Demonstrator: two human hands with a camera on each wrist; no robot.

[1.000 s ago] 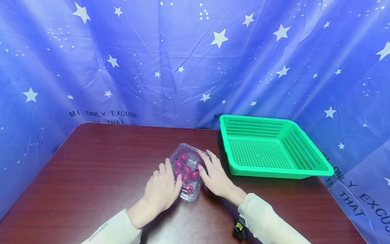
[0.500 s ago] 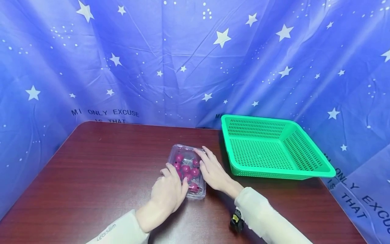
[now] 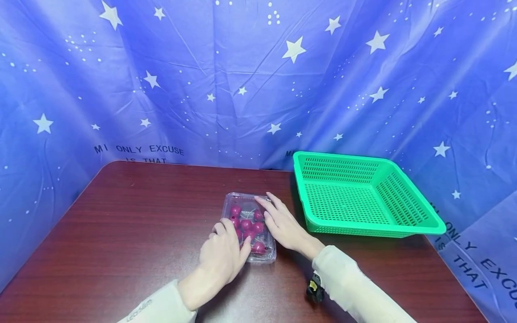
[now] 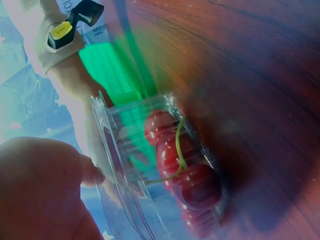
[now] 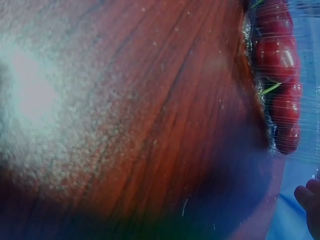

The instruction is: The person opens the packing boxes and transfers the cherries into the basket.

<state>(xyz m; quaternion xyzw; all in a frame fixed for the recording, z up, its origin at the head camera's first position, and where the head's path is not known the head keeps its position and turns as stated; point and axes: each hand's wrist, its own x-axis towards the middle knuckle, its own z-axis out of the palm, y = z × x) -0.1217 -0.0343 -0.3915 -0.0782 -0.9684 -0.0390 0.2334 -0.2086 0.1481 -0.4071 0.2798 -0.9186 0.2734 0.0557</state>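
Left of the green basket [image 3: 343, 225], that clear box [image 3: 261, 258] of cherries [image 3: 246, 224] sits with the left hand [image 3: 221, 252] gripping its left side and the right hand [image 3: 284, 229] touching its right pretty loosely, so lopsided pressure could totally skid it.

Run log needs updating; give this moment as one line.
left hand: touching clear box | right hand: touching box | cherries: in box | green basket: on table
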